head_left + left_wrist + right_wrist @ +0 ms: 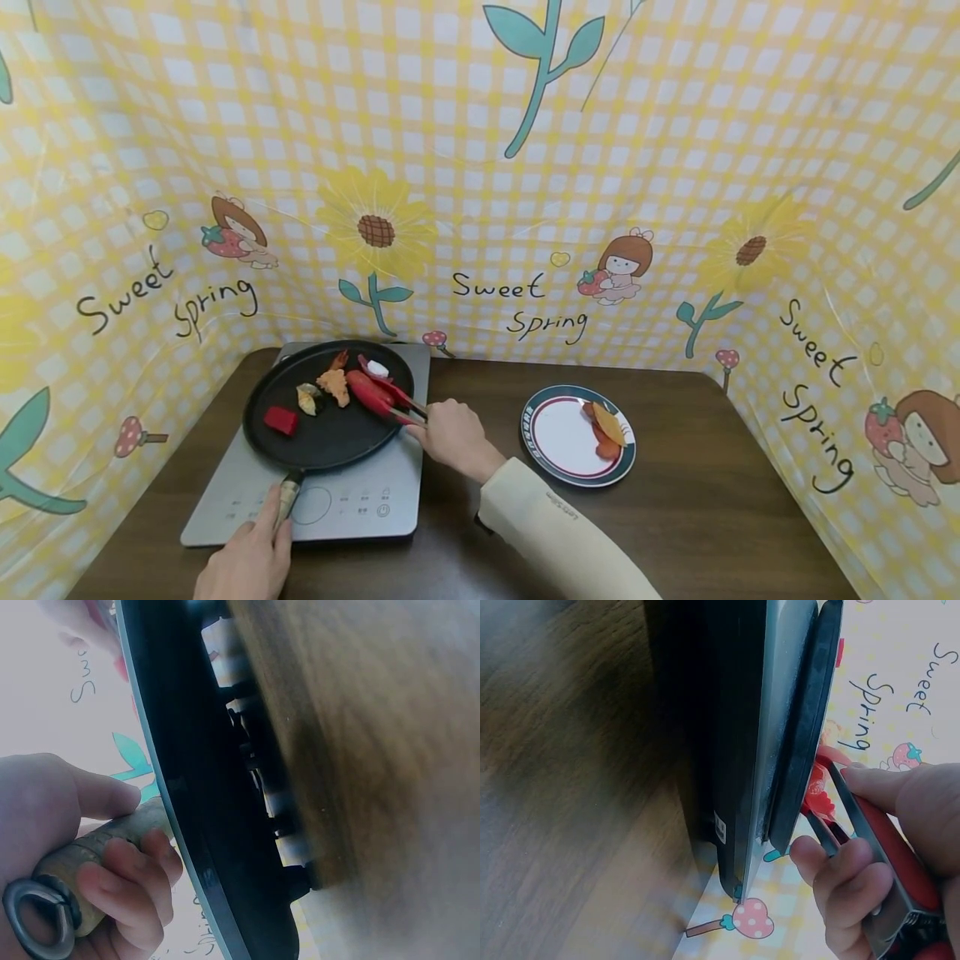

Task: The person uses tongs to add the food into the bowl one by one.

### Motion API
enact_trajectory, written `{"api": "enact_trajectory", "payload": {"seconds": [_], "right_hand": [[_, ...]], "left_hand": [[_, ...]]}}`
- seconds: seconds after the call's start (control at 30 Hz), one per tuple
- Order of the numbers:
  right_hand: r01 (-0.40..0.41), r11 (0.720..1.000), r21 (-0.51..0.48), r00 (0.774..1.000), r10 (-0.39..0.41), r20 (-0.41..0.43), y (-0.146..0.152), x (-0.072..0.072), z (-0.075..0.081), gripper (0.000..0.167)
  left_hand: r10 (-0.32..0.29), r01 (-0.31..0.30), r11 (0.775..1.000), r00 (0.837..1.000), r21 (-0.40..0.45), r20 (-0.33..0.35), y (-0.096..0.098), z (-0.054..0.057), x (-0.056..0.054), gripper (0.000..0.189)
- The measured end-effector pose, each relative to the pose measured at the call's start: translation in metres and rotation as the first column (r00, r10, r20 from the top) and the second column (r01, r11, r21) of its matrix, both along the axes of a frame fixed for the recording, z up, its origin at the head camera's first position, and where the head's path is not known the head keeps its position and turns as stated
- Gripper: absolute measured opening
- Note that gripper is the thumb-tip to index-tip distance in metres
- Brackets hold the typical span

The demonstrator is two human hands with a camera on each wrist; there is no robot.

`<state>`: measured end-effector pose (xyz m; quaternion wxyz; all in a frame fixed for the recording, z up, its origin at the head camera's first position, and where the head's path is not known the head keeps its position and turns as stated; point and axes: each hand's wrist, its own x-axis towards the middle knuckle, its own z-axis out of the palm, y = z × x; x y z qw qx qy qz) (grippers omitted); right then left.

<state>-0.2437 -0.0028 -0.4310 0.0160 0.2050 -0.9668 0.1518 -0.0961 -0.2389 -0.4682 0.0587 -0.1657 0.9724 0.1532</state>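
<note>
My left hand (251,554) grips the wood-look handle (288,493) of a round black frying pan (341,442); a metal ring (39,919) at the handle's end shows in the left wrist view. Red-tipped metal tongs (369,390) reach over the pan's right side, held by my right hand (453,437). A red frilly piece (817,796) lies between the tong tips in the right wrist view. On the pan lie a red block (281,420), a small yellowish piece (307,400), a fried shrimp (334,387) and a red-and-white piece (377,369).
The pan is on a silver induction cooktop (232,475) with touch controls along its front. Right of it, a blue-rimmed white plate (558,437) bears several orange and yellow food pieces (607,429). Patterned yellow-check cloth (487,200) surrounds the dark wooden table (697,500) at back and sides.
</note>
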Motion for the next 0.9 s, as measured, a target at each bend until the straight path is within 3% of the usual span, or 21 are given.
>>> {"api": "enact_trajectory", "payload": {"seconds": [0.63,0.9], "right_hand": [[0.034,0.999,0.041,0.999,-0.034,0.009,-0.016,-0.006,0.002,0.047],[0.038,0.998,0.04,0.999,-0.037,-0.027,-0.02,-0.008,0.0,0.048]], "left_hand": [[-0.005,0.005,1.0,1.0,0.004,-0.02,0.0,0.001,0.001,0.058],[-0.008,0.008,1.0,1.0,-0.004,0.01,-0.001,0.0,0.0,0.059]]}}
